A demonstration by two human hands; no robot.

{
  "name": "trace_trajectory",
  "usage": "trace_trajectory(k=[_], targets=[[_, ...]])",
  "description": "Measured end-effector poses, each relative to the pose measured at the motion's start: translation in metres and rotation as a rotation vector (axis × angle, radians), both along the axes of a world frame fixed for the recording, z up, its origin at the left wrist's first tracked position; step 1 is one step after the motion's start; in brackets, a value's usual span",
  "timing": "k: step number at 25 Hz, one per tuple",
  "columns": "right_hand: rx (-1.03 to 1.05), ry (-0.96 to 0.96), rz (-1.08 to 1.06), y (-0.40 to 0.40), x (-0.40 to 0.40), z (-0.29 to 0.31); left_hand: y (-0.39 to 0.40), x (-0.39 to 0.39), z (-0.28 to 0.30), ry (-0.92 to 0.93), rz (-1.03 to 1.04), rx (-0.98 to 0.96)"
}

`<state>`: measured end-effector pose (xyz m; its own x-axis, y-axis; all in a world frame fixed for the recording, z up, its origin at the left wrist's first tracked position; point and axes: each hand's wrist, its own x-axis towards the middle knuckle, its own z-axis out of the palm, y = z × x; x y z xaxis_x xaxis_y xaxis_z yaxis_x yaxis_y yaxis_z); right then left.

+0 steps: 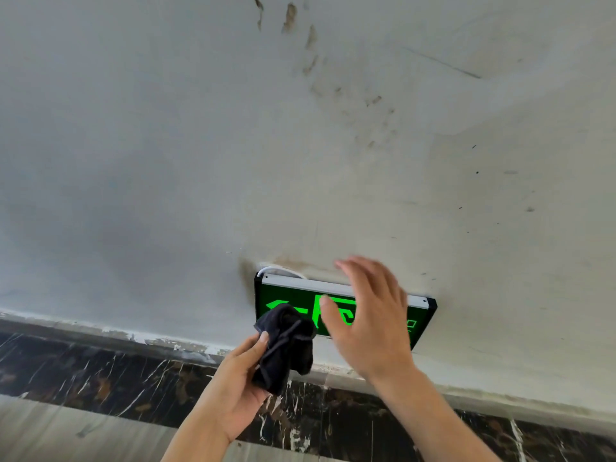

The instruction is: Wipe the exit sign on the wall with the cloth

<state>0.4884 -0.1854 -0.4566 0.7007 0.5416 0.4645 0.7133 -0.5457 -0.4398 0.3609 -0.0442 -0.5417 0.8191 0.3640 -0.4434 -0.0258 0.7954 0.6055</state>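
So the exit sign [293,296] sits low on the wall [166,145], lower middle of the frame, just above the dark marbled baseboard [100,371]. It's a black box with a silver strip along its top edge and glowing green markings, an arrow on its left end. A thin white cable [276,270] loops out above its upper left corner, and there's a brownish smudge on the paint right around that corner.

The left hand [236,391] comes up from the bottom centre, its grip clamped on a crumpled dark cloth [286,348], thumb pressed on the near side. The top of the cloth overlaps the lower left part of the sign, right under the arrow; can't really tell if it's touching the face or just in front of it.

The right hand [370,318] is a bit blurry, fingers spread apart and holding nothing, palm toward the sign, covering its middle and right portion.

More dirty streaks and scuffs run up the wall toward the top centre of the frame. Pale floor [50,431] shows in the bottom left corner.
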Motion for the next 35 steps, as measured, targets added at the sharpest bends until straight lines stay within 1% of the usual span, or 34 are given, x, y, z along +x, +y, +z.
trace_trajectory(k=[3,5,7,11,14,16,18,20,24,26,28,29,31,32,35], targets=[[0.021,-0.348,-0.072,0.010,0.035,0.026,0.007,-0.006,0.000,-0.011,0.064,-0.080],[0.017,-0.514,-0.082,0.022,0.060,0.041,0.013,-0.010,-0.001,-0.037,0.095,-0.145],[-0.031,-0.643,-0.079,0.034,0.082,0.050,0.020,-0.012,-0.003,-0.062,0.121,-0.196],[-0.098,-0.772,-0.099,0.048,0.111,0.043,0.032,-0.016,-0.010,-0.061,0.155,-0.222],[-0.047,-0.865,-0.131,0.055,0.125,0.034,0.045,-0.015,-0.015,-0.069,0.202,-0.202],[-0.018,-0.922,-0.149,0.059,0.131,0.030,0.052,-0.012,-0.015,-0.087,0.252,-0.155],[0.009,-0.967,-0.157,0.061,0.136,0.027,0.061,-0.005,-0.015,-0.093,0.311,-0.086],[0.031,-0.992,-0.153,0.062,0.138,0.025,0.069,0.004,-0.014,-0.072,0.381,0.031],[0.069,-1.031,-0.164,0.064,0.140,0.025,0.082,0.029,-0.011,0.092,0.605,0.271],[0.093,-1.042,-0.168,0.065,0.139,0.025,0.081,0.042,-0.010,0.166,0.648,0.366],[0.111,-1.048,-0.168,0.066,0.139,0.025,0.074,0.052,-0.011,0.229,0.648,0.499],[0.115,-1.052,-0.169,0.067,0.139,0.025,0.069,0.056,-0.012,0.259,0.638,0.603],[0.120,-1.057,-0.174,0.067,0.140,0.024,0.059,0.061,-0.014,0.298,0.579,0.814],[0.122,-1.060,-0.176,0.067,0.140,0.024,0.057,0.063,-0.015,0.313,0.537,0.885],[0.123,-1.061,-0.179,0.069,0.141,0.023,0.057,0.068,-0.021,0.373,0.427,0.943]])
